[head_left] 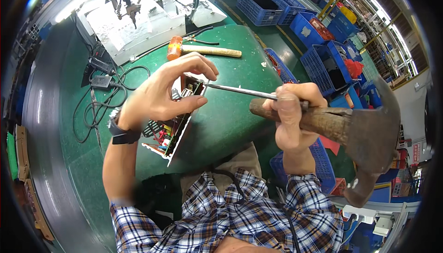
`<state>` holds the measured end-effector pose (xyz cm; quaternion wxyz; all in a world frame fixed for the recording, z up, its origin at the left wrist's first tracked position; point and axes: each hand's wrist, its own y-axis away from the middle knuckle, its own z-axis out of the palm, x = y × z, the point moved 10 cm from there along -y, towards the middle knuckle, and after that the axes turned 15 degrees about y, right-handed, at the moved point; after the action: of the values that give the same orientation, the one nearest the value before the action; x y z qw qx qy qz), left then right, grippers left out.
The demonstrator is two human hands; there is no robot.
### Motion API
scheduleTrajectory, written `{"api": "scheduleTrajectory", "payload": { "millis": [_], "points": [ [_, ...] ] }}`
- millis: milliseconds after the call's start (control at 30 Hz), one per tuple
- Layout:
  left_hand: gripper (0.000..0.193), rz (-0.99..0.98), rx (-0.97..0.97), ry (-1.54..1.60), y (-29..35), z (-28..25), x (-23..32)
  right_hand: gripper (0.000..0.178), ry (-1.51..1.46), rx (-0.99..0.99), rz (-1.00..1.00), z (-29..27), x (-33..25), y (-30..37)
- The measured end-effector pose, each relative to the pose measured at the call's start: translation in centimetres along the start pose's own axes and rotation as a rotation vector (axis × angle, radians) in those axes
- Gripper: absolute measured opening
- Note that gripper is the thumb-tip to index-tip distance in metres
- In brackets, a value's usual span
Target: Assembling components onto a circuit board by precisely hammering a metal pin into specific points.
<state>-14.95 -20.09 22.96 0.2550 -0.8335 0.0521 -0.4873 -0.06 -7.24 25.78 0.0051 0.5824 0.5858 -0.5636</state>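
My right hand is closed around the wooden handle of a claw hammer and also grips a thin metal rod. The rod points left, and its tip reaches the upper end of an opened electronic unit. That unit has a pale metal casing, with a circuit board and coloured wires showing inside. My left hand is curved over the unit, thumb and fingers apart, near the rod's tip. Whether its hidden fingers touch the casing I cannot tell. A dark band circles my left wrist.
On the green table, an orange-headed mallet lies beyond the unit, beside pliers. Black cables coil at left. A white machine stands at the back. Blue crates fill the floor at right.
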Motion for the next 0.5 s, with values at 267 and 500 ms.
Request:
{"api": "scheduleTrajectory", "payload": {
  "millis": [267, 500],
  "points": [
    [0.019, 0.001, -0.216, -0.151, -3.9, 4.9, 1.8, 0.008, -0.152, 0.023, -0.017, 0.4, 0.9, -0.8],
    [0.013, 0.169, -0.077, -0.068, -3.7, 5.1, 4.2, 0.034, 0.065, -0.023, -0.215, 0.3, -2.5, -2.6]
  ]
}}
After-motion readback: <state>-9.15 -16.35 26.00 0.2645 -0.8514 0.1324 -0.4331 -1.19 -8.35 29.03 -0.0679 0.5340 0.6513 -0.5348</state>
